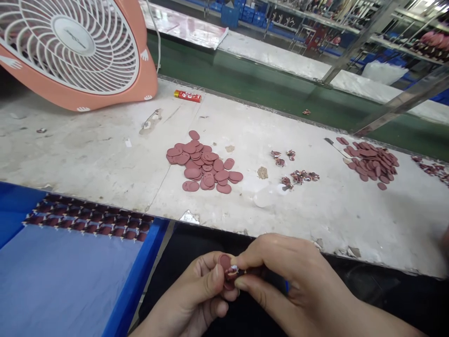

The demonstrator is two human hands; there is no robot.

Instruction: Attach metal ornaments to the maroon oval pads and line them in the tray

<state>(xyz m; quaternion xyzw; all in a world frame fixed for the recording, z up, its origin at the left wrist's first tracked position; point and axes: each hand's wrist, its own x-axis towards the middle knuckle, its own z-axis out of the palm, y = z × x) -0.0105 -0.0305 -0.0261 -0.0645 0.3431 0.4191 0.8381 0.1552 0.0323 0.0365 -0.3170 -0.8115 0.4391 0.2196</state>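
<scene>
Just in front of the table edge, my left hand [199, 290] pinches a small reddish-brown oval disc [225, 262] between thumb and fingers. My right hand [280, 271] closes its thumb and forefinger on a tiny figure-like part with white and brown on it [232, 270], set against the disc. The fingers partly hide how the two pieces meet. Beyond my hands lies a pile of matching oval discs [205, 164], some with small holes. To its right are several loose small brown-and-white parts [300, 176].
A blue tray [140, 281] at the lower left holds rows of disc pieces [94, 220]. An orange fan [140, 89] stands at the back left, near a red-and-yellow tube [188, 96]. Another disc pile [373, 161] lies at right. A metal post [396, 107] slants behind the table.
</scene>
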